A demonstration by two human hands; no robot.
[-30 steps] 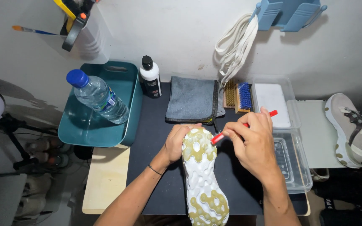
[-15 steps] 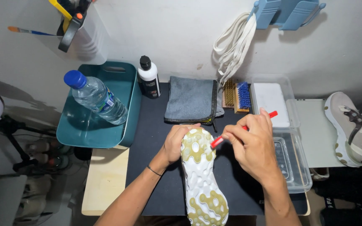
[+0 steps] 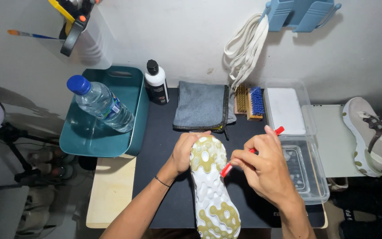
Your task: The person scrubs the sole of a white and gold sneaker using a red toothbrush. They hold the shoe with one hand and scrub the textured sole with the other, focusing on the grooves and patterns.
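A sneaker (image 3: pixel 211 186) lies sole up on the black mat (image 3: pixel 160 146), its white and olive tread facing me. My left hand (image 3: pixel 185 150) grips the toe end of the sneaker from the left. My right hand (image 3: pixel 266 168) holds a thin red tool (image 3: pixel 227 168), like a small brush or pick, with its lower tip against the right edge of the sole near the toe. The tool's upper end sticks out past my fingers.
A teal tub (image 3: pixel 133 88) holds a water bottle (image 3: pixel 100 104) at the left. A black-capped white bottle (image 3: pixel 156 83), grey cloth (image 3: pixel 200 106), two brushes (image 3: pixel 249 102) and clear trays (image 3: pixel 308 172) lie behind and right. A second sneaker (image 3: pixel 372 135) sits far right. Laces (image 3: pixel 246 48) hang on the wall.
My right hand with the red tool has shifted very slightly along the sole's edge. The left hand and the sneaker stay where they were.
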